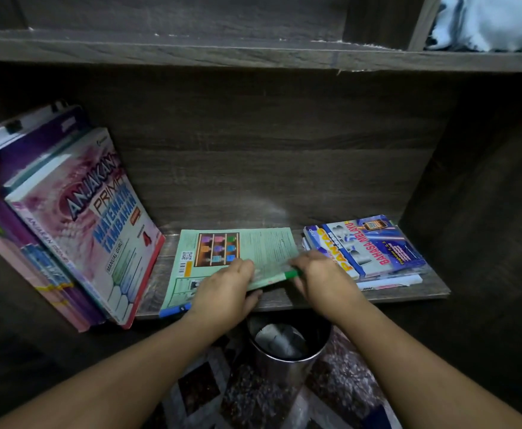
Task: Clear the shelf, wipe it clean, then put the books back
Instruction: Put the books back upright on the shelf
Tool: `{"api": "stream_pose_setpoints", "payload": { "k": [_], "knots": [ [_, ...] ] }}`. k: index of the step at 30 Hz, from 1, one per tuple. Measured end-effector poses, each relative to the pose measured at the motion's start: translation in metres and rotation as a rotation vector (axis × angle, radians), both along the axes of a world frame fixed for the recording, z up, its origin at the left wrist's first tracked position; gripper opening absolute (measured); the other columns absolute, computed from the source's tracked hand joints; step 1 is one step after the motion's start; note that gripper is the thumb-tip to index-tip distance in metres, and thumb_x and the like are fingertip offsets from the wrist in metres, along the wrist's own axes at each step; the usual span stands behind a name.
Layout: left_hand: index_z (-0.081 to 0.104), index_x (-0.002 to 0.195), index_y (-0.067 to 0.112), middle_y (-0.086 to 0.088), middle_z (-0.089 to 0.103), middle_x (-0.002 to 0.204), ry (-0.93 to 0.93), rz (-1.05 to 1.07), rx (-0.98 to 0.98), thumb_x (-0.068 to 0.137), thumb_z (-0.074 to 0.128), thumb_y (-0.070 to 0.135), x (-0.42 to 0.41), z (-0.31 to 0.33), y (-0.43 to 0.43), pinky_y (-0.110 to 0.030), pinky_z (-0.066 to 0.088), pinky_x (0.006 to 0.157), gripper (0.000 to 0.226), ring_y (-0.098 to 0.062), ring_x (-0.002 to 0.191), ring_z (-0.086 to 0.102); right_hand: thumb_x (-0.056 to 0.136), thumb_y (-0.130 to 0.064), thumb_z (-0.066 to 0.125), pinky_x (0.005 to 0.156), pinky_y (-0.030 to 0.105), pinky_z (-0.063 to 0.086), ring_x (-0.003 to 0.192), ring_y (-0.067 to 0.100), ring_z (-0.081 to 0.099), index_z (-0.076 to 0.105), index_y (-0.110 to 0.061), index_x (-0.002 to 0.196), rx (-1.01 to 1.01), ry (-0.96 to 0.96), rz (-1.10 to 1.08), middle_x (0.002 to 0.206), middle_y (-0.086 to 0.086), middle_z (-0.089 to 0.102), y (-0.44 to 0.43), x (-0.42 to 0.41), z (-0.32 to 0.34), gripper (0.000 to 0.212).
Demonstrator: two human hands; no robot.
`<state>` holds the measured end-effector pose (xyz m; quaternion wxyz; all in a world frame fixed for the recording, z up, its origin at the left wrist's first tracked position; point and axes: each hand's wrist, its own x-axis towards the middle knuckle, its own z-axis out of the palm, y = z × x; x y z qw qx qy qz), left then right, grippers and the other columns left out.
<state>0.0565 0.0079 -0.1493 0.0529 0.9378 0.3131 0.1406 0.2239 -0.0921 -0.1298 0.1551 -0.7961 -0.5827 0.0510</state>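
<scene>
In the head view, a green book (238,252) lies flat in the middle of the shelf (408,292), between a row of books (83,230) leaning at the left and a flat stack of books (374,249) at the right. The left hand (227,286) grips the green book's front edge, fingers on top and thumb beneath, while the right hand (321,274) curls its fingers round a green pen (291,274) at the book's right front corner. A blue pen (174,311) lies at the shelf's front edge, and a metal bin (287,351) stands below.

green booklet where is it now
Head view: green booklet lies flat on the shelf, between leaning books on the left and a flat stack on the right.
</scene>
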Motion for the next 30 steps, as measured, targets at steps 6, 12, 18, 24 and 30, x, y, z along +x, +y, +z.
{"api": "stream_pose_setpoints", "payload": {
  "k": [6, 12, 18, 24, 30],
  "knots": [
    [0.043, 0.101, 0.018, -0.002, 0.054, 0.106, -0.171, 0.074, -0.034, 0.088, 0.060, 0.021, 0.003, 0.010, 0.009, -0.034, 0.039, 0.072, 0.021, -0.027, 0.095, 0.056, 0.089, -0.017, 0.063, 0.097, 0.043, 0.047, 0.119, 0.027, 0.055, 0.043, -0.019, 0.145, 0.338, 0.166, -0.026, 0.133, 0.008, 0.055, 0.005, -0.017, 0.011, 0.059],
    [0.048, 0.092, 0.009, -0.007, 0.052, 0.090, -0.479, 0.145, -0.048, 0.084, 0.061, 0.002, -0.011, 0.021, 0.020, -0.032, 0.037, 0.067, 0.017, -0.026, 0.082, 0.052, 0.091, -0.031, 0.058, 0.099, 0.032, 0.043, 0.126, 0.023, 0.049, 0.032, -0.025, 0.148, 0.095, 0.097, -0.139, 0.139, 0.006, 0.050, 0.006, -0.021, 0.019, 0.063],
    [0.043, 0.089, 0.012, -0.012, 0.048, 0.093, -0.874, 0.270, -0.034, 0.080, 0.058, -0.012, -0.025, 0.041, 0.016, -0.022, 0.033, 0.070, 0.030, -0.022, 0.082, 0.047, 0.092, -0.033, 0.055, 0.095, 0.029, 0.043, 0.123, 0.022, 0.051, 0.042, -0.029, 0.142, -0.077, 0.024, -0.044, 0.136, 0.001, 0.055, 0.009, -0.037, 0.017, 0.052],
    [0.034, 0.115, 0.014, -0.022, 0.044, 0.120, -0.866, 0.342, 0.361, 0.073, 0.062, -0.008, -0.060, 0.080, 0.021, -0.036, 0.047, 0.081, 0.055, -0.034, 0.103, 0.051, 0.090, -0.033, 0.057, 0.097, 0.030, 0.046, 0.120, 0.021, 0.056, 0.054, -0.027, 0.132, -0.165, 0.119, 0.013, 0.130, -0.001, 0.061, 0.011, -0.053, 0.010, 0.042],
    [0.039, 0.141, 0.007, -0.021, 0.048, 0.123, -0.387, 0.703, 0.266, 0.086, 0.066, 0.015, -0.101, 0.128, 0.034, -0.052, 0.050, 0.073, 0.061, -0.045, 0.095, 0.058, 0.089, -0.034, 0.058, 0.095, 0.031, 0.048, 0.116, 0.020, 0.059, 0.058, -0.027, 0.126, -0.188, 0.123, 0.040, 0.124, -0.003, 0.064, 0.014, -0.064, 0.012, 0.038]
  ]
}}
